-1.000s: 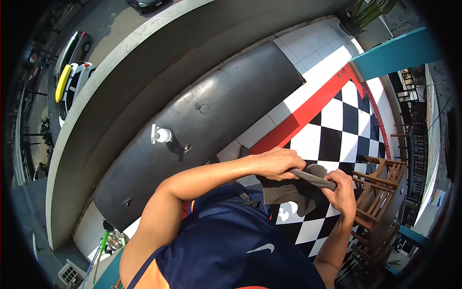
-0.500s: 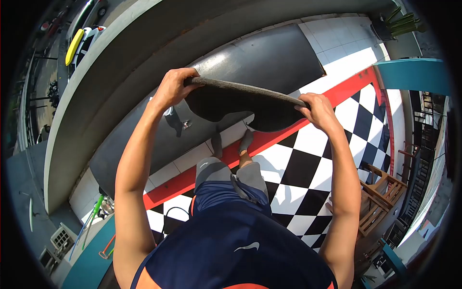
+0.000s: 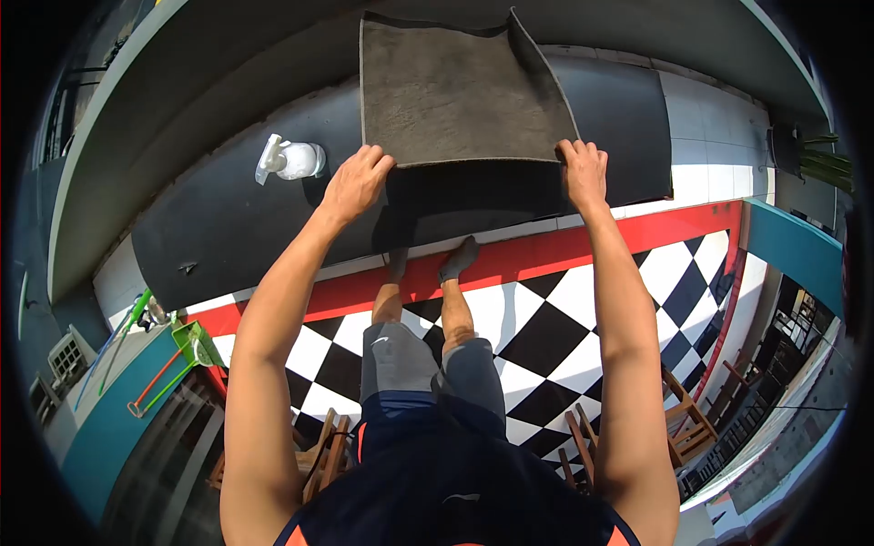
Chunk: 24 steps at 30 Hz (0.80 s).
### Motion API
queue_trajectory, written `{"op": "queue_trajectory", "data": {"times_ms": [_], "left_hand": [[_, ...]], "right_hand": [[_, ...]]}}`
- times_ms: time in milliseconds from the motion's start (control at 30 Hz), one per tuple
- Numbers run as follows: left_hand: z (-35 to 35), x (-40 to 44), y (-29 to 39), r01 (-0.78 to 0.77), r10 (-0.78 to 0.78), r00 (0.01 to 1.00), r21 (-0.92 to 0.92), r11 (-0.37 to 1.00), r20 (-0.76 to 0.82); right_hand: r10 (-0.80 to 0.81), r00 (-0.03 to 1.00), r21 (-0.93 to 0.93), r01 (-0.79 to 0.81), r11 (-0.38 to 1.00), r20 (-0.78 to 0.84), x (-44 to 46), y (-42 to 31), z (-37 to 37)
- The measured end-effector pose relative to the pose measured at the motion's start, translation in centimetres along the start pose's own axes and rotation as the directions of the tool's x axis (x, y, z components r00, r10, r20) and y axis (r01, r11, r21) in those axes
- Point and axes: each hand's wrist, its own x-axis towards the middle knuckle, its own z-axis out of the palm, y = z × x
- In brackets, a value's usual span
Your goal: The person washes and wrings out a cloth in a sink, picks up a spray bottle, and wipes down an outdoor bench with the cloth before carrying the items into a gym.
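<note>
A grey-brown cloth (image 3: 464, 91) is spread out in the air above the black padded surface (image 3: 246, 218), its far edge raised and its right side folded up. My left hand (image 3: 358, 185) is closed on the cloth's near left corner. The near right corner is gripped in my right hand (image 3: 584, 175), and the near edge runs taut between the two. To the left of the cloth, a white spray bottle (image 3: 291, 159) lies or stands on the black surface.
A grey wall (image 3: 209, 82) curves behind the black surface. Red trim (image 3: 537, 250) and a checkered floor (image 3: 546, 338) are below it. Wooden chairs (image 3: 692, 428) are at the lower right. A green dustpan (image 3: 198, 344) is at the left, and a potted plant (image 3: 824, 166) at the far right.
The cloth was bunched between my hands, then stretched, and now billows out forward over the black surface. Both arms have extended forward, and the view has turned.
</note>
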Motion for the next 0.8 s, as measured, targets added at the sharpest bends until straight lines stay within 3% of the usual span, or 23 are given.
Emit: {"op": "queue_trajectory", "data": {"times_ms": [100,200,300,400,500,567,633,667,733,767,800], "left_hand": [[7.6,-5.1,2.6,0.095,-0.085,0.99,-0.082,0.992,0.109],[9.8,-7.7,5.6,0.209,-0.179,0.956,-0.115,0.971,0.231],[11.3,-9.8,7.6,0.252,-0.213,0.945,-0.137,0.958,0.249],[8.8,-8.1,8.4,0.338,-0.312,0.931,-0.123,0.933,0.191],[8.4,-1.8,4.2,0.293,-0.303,0.949,-0.114,0.949,-0.083],[7.9,3.3,1.2,0.256,-0.261,0.94,-0.048,0.965,-0.22],[8.9,6.8,-2.2,0.315,-0.295,0.92,0.039,0.948,-0.258],[9.3,7.7,-3.8,0.351,-0.332,0.927,0.086,0.933,-0.174],[10.0,7.7,-6.1,0.269,-0.253,0.959,0.136,0.953,-0.124],[10.4,7.4,-7.3,0.272,-0.269,0.962,0.115,0.955,-0.039],[9.5,6.8,-7.3,0.418,-0.408,0.899,0.041,0.907,-0.159]], "right_hand": [[0.061,0.983,-0.06,-0.051,0.997,0.172,-3.9,-0.4,6.5],[0.13,0.953,-0.096,-0.108,0.99,0.273,-7.3,-0.5,9.3],[0.202,0.919,-0.114,-0.173,0.978,0.338,-9.2,-0.6,9.4],[0.26,0.881,-0.141,-0.222,0.965,0.394,-11.7,-1.7,8.5],[0.376,0.835,0.178,-0.474,0.862,0.402,-15.7,-5.2,6.3],[0.399,0.847,0.374,-0.517,0.77,0.35,-21.3,-7.7,4.8],[0.494,0.729,0.405,-0.679,0.612,0.475,-29.2,-10.3,3.7],[0.549,0.639,0.344,-0.761,0.549,0.539,-33.0,-12.0,2.3],[0.647,0.455,0.177,-0.876,0.449,0.613,-43.1,-15.2,0.8],[0.683,0.415,0.137,-0.895,0.424,0.601,-50.5,-16.5,1.7],[0.725,0.254,0.055,-0.957,0.286,0.64,-55.0,-18.8,0.5]]}}
